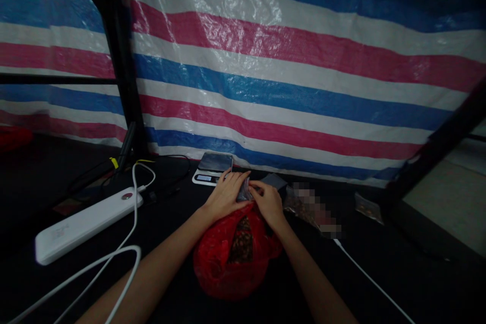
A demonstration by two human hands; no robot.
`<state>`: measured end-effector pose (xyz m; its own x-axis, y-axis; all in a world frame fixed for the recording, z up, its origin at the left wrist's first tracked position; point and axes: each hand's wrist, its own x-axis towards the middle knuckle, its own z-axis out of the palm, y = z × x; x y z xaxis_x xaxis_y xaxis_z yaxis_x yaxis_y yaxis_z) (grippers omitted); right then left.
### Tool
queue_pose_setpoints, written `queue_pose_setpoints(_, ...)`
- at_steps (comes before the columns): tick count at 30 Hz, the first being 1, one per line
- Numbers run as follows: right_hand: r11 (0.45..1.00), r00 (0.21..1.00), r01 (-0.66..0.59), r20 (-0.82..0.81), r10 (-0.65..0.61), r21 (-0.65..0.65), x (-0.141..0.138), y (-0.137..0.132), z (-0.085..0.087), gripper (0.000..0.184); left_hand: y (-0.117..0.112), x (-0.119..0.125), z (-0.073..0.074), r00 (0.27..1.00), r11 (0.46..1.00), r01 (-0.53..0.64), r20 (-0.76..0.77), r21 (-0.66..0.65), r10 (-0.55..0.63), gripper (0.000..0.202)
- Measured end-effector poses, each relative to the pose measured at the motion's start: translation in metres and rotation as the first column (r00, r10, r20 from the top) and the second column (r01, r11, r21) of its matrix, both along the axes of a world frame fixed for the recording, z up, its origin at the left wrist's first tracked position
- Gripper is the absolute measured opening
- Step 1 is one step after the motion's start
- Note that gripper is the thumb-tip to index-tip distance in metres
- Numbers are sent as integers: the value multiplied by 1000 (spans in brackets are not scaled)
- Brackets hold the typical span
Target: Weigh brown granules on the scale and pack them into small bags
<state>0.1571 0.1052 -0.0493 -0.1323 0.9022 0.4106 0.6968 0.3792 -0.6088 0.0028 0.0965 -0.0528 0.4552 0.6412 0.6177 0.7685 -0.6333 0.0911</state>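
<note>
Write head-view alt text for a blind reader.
A person's left hand and right hand handle a small plastic bag beyond a red plastic bag of small brown pieces. A digital scale sits behind; a white oblong device lies left.

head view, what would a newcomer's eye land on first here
The blue, white and pink striped sheet across the back would probably catch the eye first. Next comes the red bag at lower middle, open on dark brown bits, with the left hand and right hand at a small clear bag just beyond. A long white device stands out at left.
</note>
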Motion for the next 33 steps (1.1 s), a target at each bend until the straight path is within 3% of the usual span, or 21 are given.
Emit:
queue_pose_setpoints(6,982,996,81,20,-85,170,-10,-20,8,31,3,-2,-2,998,999,-48,30,-24,49,63)
queue_pose_setpoints(12,993,997,49,60,-56,108,-17,-23,6,18,3,-1,-7,999,998,-37,-14,-51,36,62)
queue_pose_setpoints(17,999,993,-40,-113,40,-4,-13,-10,2,16,4,-1,-10,999,999,-40,-10,-31,40,62)
queue_pose_setpoints(24,994,948,-106,-301,105,14,-11,-5,0,18,1,0,-8,997,997,-72,11,20,72,64)
queue_pose_setpoints(33,975,846,-221,-498,189,-4,-10,-1,1,22,-4,2,-3,993,997,-69,103,29,66,47)
